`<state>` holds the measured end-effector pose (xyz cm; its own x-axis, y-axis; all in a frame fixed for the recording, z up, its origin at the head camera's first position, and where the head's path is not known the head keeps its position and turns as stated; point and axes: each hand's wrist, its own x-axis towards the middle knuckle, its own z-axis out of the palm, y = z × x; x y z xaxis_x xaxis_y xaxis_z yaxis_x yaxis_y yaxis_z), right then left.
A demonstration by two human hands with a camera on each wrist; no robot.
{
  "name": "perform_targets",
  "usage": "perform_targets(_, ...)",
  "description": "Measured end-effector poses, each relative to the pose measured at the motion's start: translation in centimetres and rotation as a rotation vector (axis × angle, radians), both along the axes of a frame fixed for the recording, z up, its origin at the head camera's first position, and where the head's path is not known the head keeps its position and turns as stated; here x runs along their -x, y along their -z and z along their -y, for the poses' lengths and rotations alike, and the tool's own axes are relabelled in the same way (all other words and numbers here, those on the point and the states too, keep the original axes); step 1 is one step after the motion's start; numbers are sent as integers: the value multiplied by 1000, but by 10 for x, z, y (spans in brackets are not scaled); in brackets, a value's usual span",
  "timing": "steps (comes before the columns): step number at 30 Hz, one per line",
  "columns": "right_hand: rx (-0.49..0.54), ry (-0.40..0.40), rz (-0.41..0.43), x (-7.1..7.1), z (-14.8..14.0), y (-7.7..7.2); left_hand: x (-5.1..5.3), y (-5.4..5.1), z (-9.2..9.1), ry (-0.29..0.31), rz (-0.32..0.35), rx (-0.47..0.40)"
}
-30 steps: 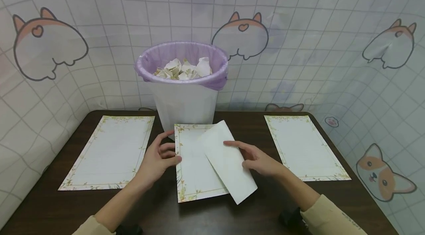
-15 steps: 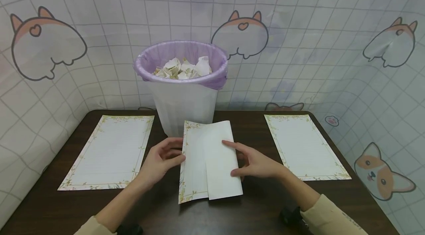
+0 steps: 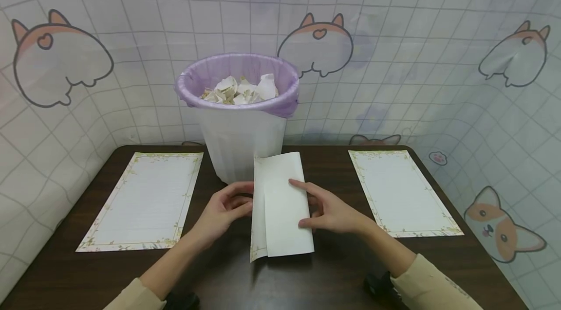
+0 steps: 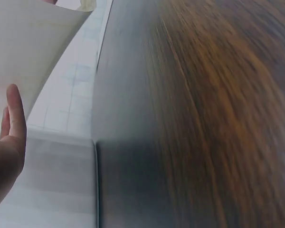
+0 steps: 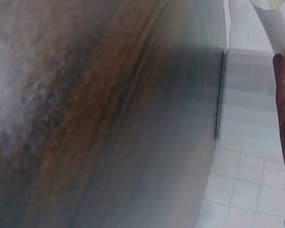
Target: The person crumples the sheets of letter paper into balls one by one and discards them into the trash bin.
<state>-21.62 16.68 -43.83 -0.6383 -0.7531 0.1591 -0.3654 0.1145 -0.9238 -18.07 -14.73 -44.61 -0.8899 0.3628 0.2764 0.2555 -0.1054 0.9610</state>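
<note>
Left flap (image 3: 258, 220) has swung inward on the folded sheet (image 3: 286, 212), held before the bin (image 3: 245, 137), right hand (image 3: 329, 209) pinching its right side, left hand (image 3: 225, 209) touching behind, fingers relaxed.

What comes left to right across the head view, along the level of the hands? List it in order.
Left sheet → left hand → folded sheet → right hand → right sheet.
</note>
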Motion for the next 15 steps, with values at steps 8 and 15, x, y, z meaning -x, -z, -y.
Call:
perform_targets(8,30,-7,-25,0,4,-1,4,2,-8,-26,138,-21)
perform_targets(15,19,11,-32,-1,6,-5,3,-1,-10,47,212,-58)
